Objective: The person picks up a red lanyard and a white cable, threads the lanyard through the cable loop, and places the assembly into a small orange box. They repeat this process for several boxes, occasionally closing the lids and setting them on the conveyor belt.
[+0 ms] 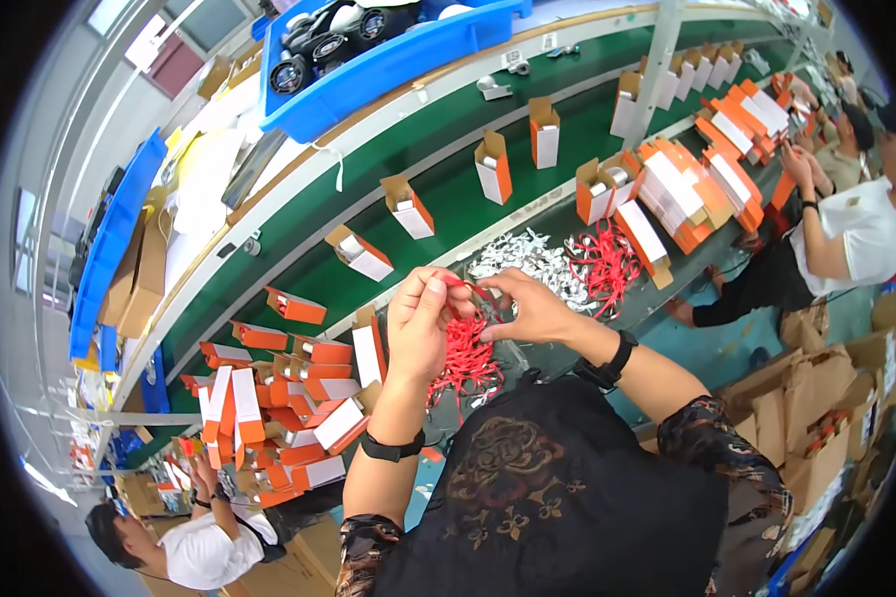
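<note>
Nothing legible on show here, folks! Two small white labels sit on the shelf edge by the blue tray, their dark print too fine to read, and the pale markings on those round-faced black devices are beyond us too!

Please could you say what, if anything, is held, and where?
The left hand pinches a red strap; which part, and whether the right hand grips, are unclear.

"What sits in the top blue bin?"
"Dark round parts."
"And to the right?"
"Open brown cartons, piled up near a worker in white."
</note>
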Available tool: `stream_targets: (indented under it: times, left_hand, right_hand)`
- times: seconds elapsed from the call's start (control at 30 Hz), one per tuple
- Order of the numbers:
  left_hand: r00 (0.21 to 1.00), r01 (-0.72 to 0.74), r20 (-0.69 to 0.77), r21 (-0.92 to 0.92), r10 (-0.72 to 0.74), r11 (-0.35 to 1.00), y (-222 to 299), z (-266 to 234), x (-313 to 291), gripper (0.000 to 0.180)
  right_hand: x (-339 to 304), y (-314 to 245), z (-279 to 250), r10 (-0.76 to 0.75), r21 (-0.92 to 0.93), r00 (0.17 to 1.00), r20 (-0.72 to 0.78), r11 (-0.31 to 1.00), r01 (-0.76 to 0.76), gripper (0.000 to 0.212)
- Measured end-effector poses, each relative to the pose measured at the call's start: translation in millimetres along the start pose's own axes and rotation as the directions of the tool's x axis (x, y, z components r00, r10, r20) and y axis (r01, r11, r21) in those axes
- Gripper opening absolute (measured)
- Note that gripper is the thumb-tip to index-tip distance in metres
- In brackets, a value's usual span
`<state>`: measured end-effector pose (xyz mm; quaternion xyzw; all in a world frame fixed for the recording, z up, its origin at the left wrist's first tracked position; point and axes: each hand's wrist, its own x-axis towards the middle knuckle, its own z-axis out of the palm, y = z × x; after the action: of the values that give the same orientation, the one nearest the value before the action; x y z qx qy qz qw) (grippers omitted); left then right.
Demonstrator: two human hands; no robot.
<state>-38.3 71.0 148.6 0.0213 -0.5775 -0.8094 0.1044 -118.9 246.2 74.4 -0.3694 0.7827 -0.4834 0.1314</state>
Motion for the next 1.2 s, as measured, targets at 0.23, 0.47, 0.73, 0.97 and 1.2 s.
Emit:
stream_targets:
  times: [0.23,0.47,0.73,0.97,1.2]
  left_hand:
    - [0.999,0.042,-0.029,-0.002,-0.042,0.999,2,-3,-4,0.018]
    - [0.999,-0.007,-0.045,0.225,0.018,0.974,-3,-22,-17,0.020]
    - [0.978,-0.204,-0.071,-0.129,0.196,0.970,-56,-18,-24,0.070]
    - [0.993,-0.080,0.095,0.076,0.073,0.994,-91,0,-29,0.025]
    - [0.988,0.051,0.131,0.221,-0.082,0.974,-74,-22,-55,0.025]
  right_hand:
    - [14,-20,17,-0.066,0.340,0.997,-0.026,0.938,0.071,0.044]
    - [25,-50,-6,-0.239,0.415,0.970,0.051,0.888,0.197,0.019]
    - [34,-91,-20,-0.278,0.372,0.960,-0.009,0.890,0.261,0.015]
    - [38,-117,-26,-0.533,0.033,0.827,-0.179,0.837,0.546,0.013]
    - [60,-84,-38,-0.341,-0.027,0.868,-0.361,0.934,0.356,0.014]
